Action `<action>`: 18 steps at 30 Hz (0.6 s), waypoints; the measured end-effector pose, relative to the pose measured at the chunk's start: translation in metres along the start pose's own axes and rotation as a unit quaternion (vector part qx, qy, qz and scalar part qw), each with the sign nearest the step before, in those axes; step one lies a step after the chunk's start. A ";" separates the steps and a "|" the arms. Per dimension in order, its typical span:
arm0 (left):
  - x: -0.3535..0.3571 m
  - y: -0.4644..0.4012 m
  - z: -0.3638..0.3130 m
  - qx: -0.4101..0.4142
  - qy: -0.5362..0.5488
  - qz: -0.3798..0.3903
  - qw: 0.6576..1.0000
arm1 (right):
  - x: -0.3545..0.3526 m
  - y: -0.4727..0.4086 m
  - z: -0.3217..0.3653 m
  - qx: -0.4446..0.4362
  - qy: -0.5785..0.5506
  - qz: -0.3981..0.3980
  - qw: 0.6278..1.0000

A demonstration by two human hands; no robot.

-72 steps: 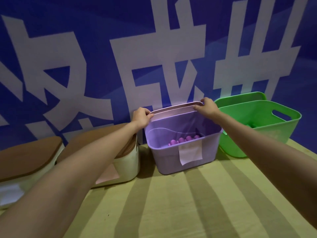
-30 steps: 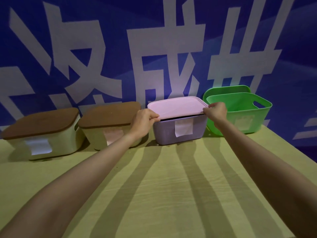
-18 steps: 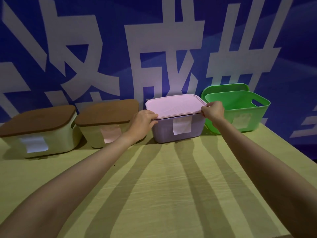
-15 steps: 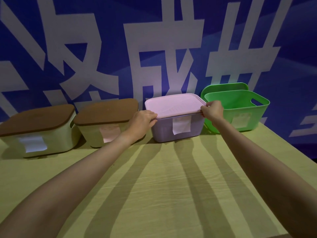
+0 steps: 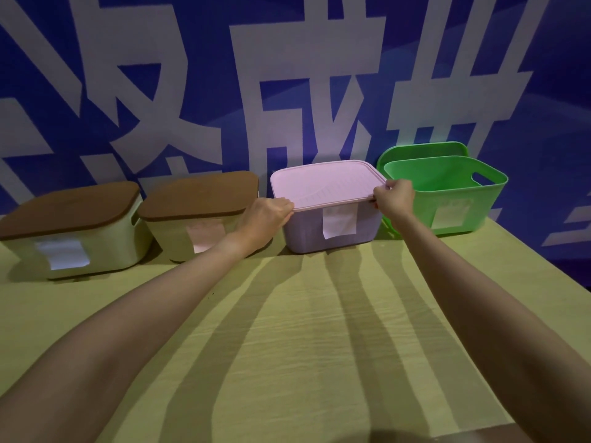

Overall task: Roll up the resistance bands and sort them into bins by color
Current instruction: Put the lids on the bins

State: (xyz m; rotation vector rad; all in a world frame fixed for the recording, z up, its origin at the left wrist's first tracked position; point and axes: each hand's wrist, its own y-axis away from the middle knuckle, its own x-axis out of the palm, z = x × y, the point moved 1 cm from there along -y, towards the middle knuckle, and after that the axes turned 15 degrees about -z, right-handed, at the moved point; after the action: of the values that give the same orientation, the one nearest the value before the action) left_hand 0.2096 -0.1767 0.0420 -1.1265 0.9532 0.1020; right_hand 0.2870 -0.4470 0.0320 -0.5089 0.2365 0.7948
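Along the far edge of the desk [image 5: 287,330], 4 bins are lined up against the blue wall. On the purple bin [image 5: 332,231], third from the left corner, a pink lid [image 5: 323,183] is laid flat. Its left front edge is pinched by the left hand [image 5: 267,215], and its right front corner is pinched by the right hand [image 5: 395,198], fingers curled over the rim. No resistance bands can be seen; any inside the purple bin are hidden by the lid. The lid is judged light, thin and slightly flexible, so it is best held at opposite edges and pressed down evenly. 2 cream bins [image 5: 76,238] with brown lids are closed, and the green bin [image 5: 447,199] is left open.
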 end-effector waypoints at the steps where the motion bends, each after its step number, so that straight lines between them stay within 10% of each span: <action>1: 0.000 0.000 0.001 0.001 -0.001 -0.004 1.000 | 0.000 0.001 0.000 -0.005 0.000 -0.002 1.000; 18: 0.002 -0.008 -0.003 -0.161 -0.003 0.021 0.987 | 0.008 0.001 -0.013 0.001 -0.029 0.040 0.999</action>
State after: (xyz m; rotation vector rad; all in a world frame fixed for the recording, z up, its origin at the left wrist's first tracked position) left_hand 0.2127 -0.1835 0.0463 -1.4018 0.9772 0.3017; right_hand 0.2921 -0.4482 0.0176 -0.4755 0.2053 0.8864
